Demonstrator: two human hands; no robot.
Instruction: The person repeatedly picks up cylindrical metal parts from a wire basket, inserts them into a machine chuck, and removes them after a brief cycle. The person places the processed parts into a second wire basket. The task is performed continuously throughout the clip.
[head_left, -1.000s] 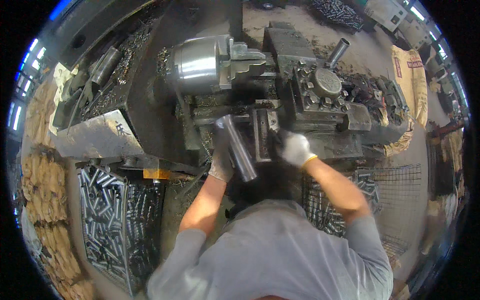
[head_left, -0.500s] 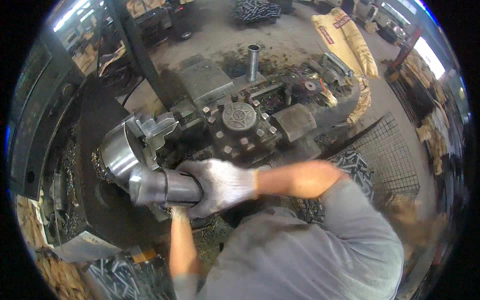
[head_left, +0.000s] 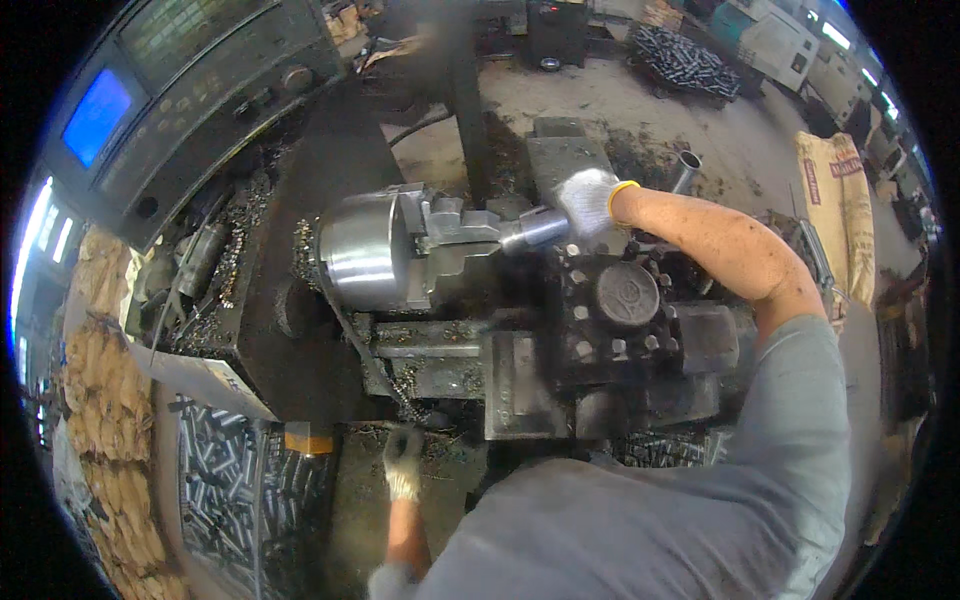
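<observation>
My right hand [head_left: 590, 203], in a white knit glove, is closed on the outer end of a short metal tube [head_left: 543, 227]. The tube's other end meets the stepped jaws [head_left: 462, 224] of a shiny lathe chuck [head_left: 365, 250]; how far it sits between them I cannot tell. My left hand [head_left: 403, 466], gloved with darkened fingers, hangs low in front of the machine, apart from the chuck. Its fingers are blurred and dark, so their grip does not show. Just nearer than my right hand stands the tool post [head_left: 628, 294] with its round cap and bolts.
Another tube [head_left: 686, 172] stands upright behind the tool post. A bin of metal pieces [head_left: 225, 480] lies at lower left, and a heap of parts [head_left: 685, 62] sits far back. A control panel [head_left: 200, 110] rises at left. A paper sack [head_left: 838, 205] lies at right.
My right hand has carried the tube away from me to the chuck jaws. My left hand has dropped away from it toward me. The view has shifted too.
</observation>
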